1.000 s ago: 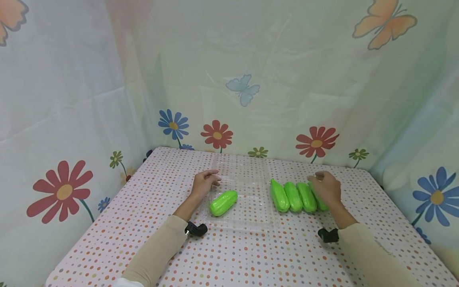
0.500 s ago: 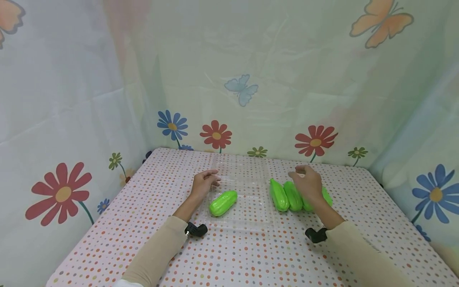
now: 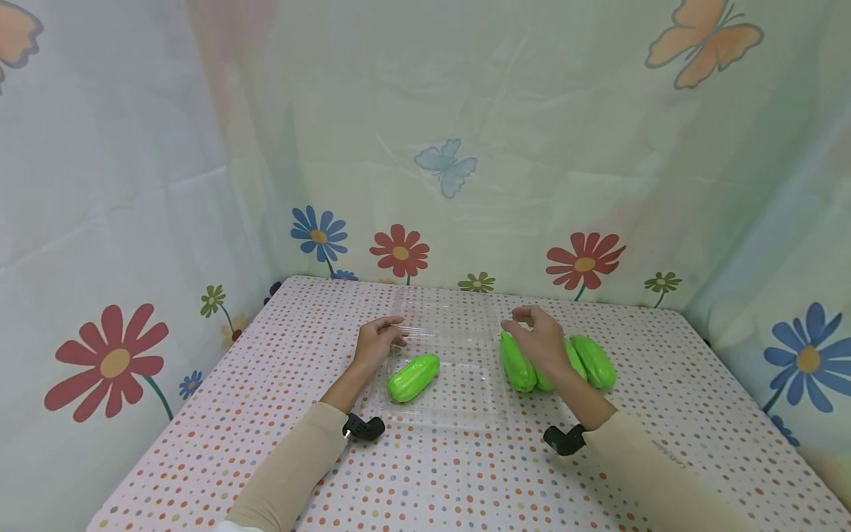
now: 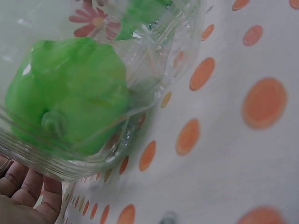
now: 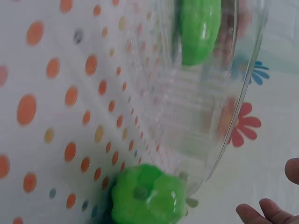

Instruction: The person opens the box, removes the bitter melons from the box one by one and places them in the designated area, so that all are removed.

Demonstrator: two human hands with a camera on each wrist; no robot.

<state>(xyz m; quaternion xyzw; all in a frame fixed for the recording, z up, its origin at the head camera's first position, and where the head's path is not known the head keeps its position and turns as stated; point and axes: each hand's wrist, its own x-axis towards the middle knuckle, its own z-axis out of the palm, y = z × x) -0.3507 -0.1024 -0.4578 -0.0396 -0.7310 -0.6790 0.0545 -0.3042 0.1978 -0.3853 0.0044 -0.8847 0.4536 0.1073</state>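
Observation:
A ribbed green cucumber (image 3: 414, 378) lies slanted in the left part of a clear plastic box (image 3: 465, 388). My left hand (image 3: 374, 344) is at the box's left side; in the left wrist view its fingers (image 4: 30, 189) touch the outer wall. To the right of the box, several more cucumbers (image 3: 594, 362) lie side by side. Over the left end of that row hovers my right hand (image 3: 540, 341), thumb and fingers apart with nothing between them. It partly hides the middle cucumbers. The right wrist view shows the leftmost cucumber (image 5: 149, 196) beside the box's wall.
The box's transparent lid (image 3: 442, 307) lies folded back behind it. A dotted cloth (image 3: 425, 480) covers the table, and a flowered curtain (image 3: 346, 148) hangs along the back and sides. Both wrists wear black cameras (image 3: 564, 440).
My right hand has moved left along the row, from the rightmost cucumber to the leftmost, with nothing in it. The left hand and the cucumbers stay where they were.

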